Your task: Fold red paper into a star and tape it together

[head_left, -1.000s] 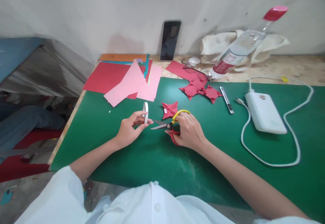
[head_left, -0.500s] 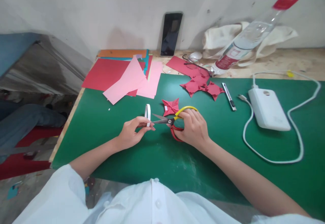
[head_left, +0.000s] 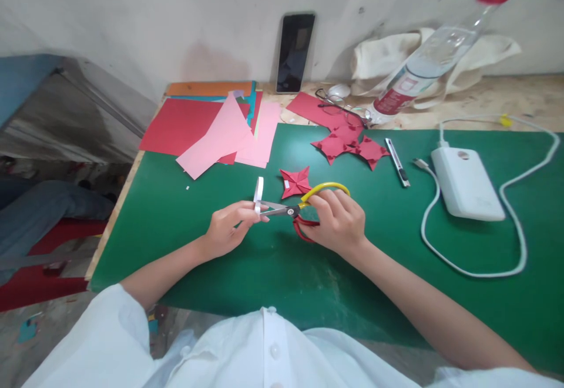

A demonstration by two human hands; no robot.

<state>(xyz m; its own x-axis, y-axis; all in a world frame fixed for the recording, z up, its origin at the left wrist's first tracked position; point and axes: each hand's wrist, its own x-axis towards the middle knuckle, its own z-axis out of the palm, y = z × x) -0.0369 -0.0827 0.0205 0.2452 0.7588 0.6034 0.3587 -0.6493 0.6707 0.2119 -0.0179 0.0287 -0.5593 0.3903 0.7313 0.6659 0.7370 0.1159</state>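
Observation:
A narrow roll of white tape (head_left: 259,189) is pinched between the thumb and fingers of my left hand (head_left: 230,226), standing on edge above the green mat (head_left: 247,282). My right hand (head_left: 337,221) grips scissors (head_left: 289,211) with one yellow and one red handle. Their blades point left and lie at the tape, close to my left fingertips. Just behind the scissors a folded red paper piece (head_left: 295,182) rests on the mat, with a small white patch on its left side. Farther back sit joined red folded paper pieces (head_left: 335,144).
Pink paper (head_left: 215,138) and red sheets (head_left: 176,124) lie at the back left. A phone (head_left: 295,53) leans on the wall. Eyeglasses (head_left: 343,109), a bottle (head_left: 423,65) and a utility knife (head_left: 397,163) are right of it. A white power bank (head_left: 467,182) trails a cable.
The scissor blades have moved slightly left onto the tape, and their handles have spread a little wider. The tape roll has tilted slightly. The whole view has shifted a little.

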